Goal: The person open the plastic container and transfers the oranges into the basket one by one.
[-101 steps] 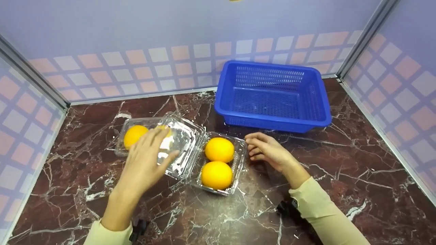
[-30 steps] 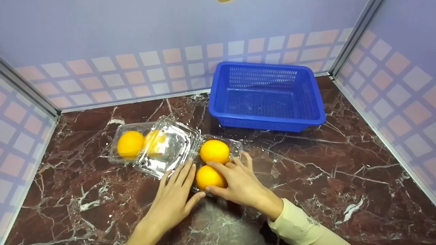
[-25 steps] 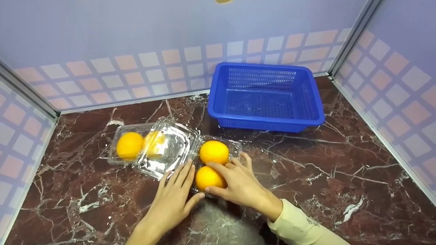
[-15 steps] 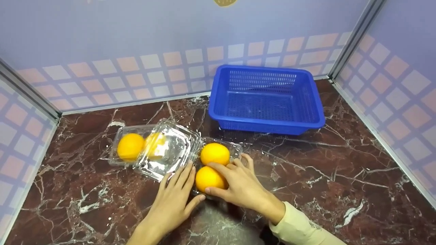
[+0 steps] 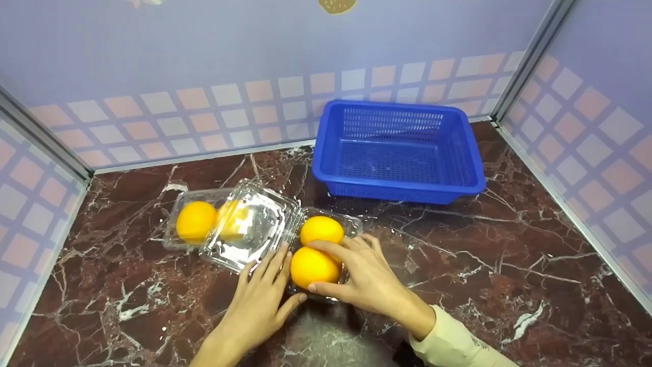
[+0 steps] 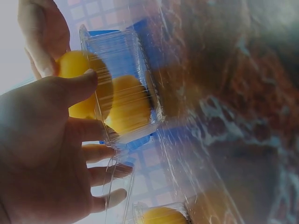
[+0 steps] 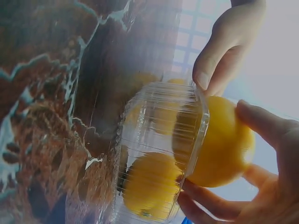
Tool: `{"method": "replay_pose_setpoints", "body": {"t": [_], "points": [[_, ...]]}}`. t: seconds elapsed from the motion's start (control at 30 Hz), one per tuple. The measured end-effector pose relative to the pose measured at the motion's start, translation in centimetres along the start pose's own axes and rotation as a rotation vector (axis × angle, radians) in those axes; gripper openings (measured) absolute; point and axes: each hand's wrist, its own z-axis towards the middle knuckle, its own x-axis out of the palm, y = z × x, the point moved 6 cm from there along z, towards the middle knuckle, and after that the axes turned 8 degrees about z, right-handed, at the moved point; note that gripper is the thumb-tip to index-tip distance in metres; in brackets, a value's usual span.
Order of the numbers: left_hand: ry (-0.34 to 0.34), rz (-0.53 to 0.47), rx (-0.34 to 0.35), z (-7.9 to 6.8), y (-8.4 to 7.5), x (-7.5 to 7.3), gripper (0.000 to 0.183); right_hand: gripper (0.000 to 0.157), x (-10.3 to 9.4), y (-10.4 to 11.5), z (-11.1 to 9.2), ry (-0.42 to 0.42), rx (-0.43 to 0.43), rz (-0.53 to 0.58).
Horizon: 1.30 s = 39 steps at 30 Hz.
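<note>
An open clear plastic clamshell box [image 5: 352,223] holds two oranges. My right hand [image 5: 374,283] grips the nearer orange [image 5: 311,268] between thumb and fingers. In the right wrist view this held orange [image 7: 224,140] bulges above the box rim, partly inside the box. The farther orange [image 5: 322,229] sits low in the box. My left hand [image 5: 259,306] has its fingers stretched along the hinge side and the edge of the lid [image 5: 270,216], thumb near the box's front corner. In the left wrist view the left hand [image 6: 46,140] touches the rim.
A second clear box [image 5: 173,214] at the left holds oranges, one plain orange [image 5: 196,220] and one seen through the overlapping lid. A blue perforated basket [image 5: 397,187] stands behind, to the right. Patterned panels [image 5: 229,102] border the dark marbled table [image 5: 484,255].
My left hand has moved from over the lid to the hinge edge. My right hand has come from beside the box onto the nearer orange, which has just risen slightly.
</note>
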Motion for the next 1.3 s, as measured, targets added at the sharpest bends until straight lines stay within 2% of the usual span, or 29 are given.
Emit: {"method": "replay_pose_setpoints", "body": {"t": [0.17,0.43,0.97,1.13,1.3], "points": [[-0.009,0.011,0.019,0.1,-0.1,-0.2,0.076,0.069,-0.8,0.2,-0.2,-0.062,0.017,0.068],[0.004,0.002,0.01,-0.1,0.0,-0.2,0.076,0.069,-2.3,0.2,-0.2,-0.173,-0.02,0.174],[-0.018,0.017,0.005,0.1,-0.3,-0.5,0.075,0.068,-4.9,-0.6,0.1,-0.237,0.019,0.184],[0.006,0.016,0.003,0.1,-0.3,-0.5,0.076,0.068,-5.8,-0.2,0.9,-0.238,0.0,0.179],[-0.003,0.011,0.007,0.0,-0.2,-0.4,0.076,0.067,-6.6,0.5,1.7,-0.253,-0.046,0.157]]}}
